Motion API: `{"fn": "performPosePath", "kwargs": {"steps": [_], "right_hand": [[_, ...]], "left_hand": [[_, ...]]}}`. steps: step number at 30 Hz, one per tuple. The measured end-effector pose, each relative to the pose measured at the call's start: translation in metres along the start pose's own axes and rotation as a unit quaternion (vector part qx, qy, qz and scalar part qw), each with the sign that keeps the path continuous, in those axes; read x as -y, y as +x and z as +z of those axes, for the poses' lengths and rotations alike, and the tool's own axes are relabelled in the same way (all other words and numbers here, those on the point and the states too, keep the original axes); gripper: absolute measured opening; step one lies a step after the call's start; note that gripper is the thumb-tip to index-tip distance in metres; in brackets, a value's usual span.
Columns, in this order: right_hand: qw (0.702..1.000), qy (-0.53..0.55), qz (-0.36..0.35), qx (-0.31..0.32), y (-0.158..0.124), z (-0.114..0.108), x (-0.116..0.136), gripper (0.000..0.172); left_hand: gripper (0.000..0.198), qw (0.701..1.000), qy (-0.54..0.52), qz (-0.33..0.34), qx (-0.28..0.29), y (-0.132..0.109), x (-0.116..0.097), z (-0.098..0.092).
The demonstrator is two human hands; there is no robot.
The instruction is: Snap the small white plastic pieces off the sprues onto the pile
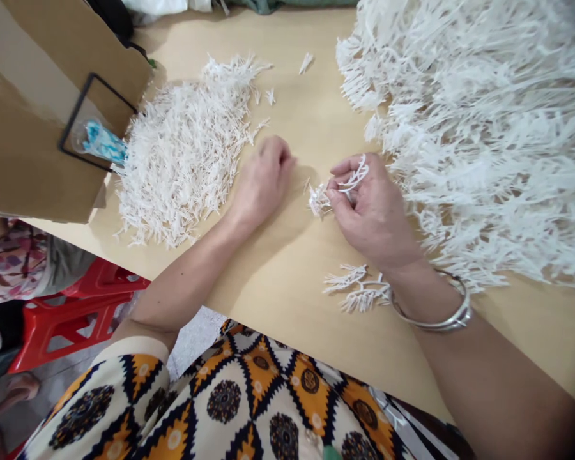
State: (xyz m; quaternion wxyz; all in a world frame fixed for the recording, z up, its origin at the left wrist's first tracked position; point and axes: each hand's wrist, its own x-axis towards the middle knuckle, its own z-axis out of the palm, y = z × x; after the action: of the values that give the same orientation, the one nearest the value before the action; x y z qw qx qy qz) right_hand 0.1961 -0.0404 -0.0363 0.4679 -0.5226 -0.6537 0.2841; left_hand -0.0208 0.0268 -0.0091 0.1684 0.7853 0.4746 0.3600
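Observation:
My right hand is closed, pinching a white branched plastic sprig between thumb and fingers. Part of that sprig curves up over the fingers, and a tuft of short white pieces shows at the thumb tip. Blurred by motion, my left hand is curled closed above the table, just right of a heap of small white sprig pieces. Whatever it may hold is hidden. Another branched white sprig lies on the table below my right hand, beside the wrist.
A large pile of long white branched strands covers the table's right side. At the left stands a cardboard box with a black wire frame and a blue-and-white packet. Red stools and a seated person are beyond the table edge.

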Motion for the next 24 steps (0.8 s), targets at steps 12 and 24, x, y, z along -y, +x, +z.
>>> {"fn": "performPosePath", "kwargs": {"steps": [12,24], "right_hand": [[0.999,0.010,0.011,-0.048,-0.007,0.006,0.005,0.035],[0.998,0.030,0.011,-0.045,-0.006,0.004,0.002,0.040]], "left_hand": [[0.036,0.995,-0.070,0.066,0.038,-0.004,-0.003,-0.001],[0.036,0.941,-0.262,0.005,0.217,-0.010,-0.024,-0.003]]}}
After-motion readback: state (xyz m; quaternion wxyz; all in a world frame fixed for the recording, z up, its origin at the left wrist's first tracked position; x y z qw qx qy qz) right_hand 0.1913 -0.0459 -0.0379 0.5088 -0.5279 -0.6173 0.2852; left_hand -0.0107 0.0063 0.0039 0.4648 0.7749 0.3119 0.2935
